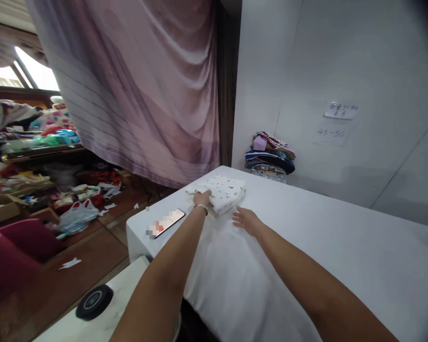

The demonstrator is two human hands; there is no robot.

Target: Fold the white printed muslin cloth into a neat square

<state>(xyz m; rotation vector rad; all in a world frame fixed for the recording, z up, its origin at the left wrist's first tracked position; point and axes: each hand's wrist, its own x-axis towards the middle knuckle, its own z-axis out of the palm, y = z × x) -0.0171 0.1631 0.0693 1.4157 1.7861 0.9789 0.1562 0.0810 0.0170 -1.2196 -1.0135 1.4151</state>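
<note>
A folded white cloth with small dark prints (pixel 225 192) lies near the far left corner of the white-covered table (pixel 306 223). My left hand (pixel 202 198), with a bracelet at the wrist, is at the cloth's left edge, its fingers bent round that edge. Just in front of the cloth's near right side, my right hand (pixel 245 220) hovers with its fingers apart and nothing in them. A phone (pixel 169 222) with a lit screen rests on the table left of my left forearm.
A black round object (pixel 94 302) sits on a pale surface at the lower left. Folded clothes (pixel 270 159) are stacked beyond the table by the wall. Pink chairs (pixel 24 244), bags and clutter fill the left side. A curtain (pixel 157 85) hangs behind.
</note>
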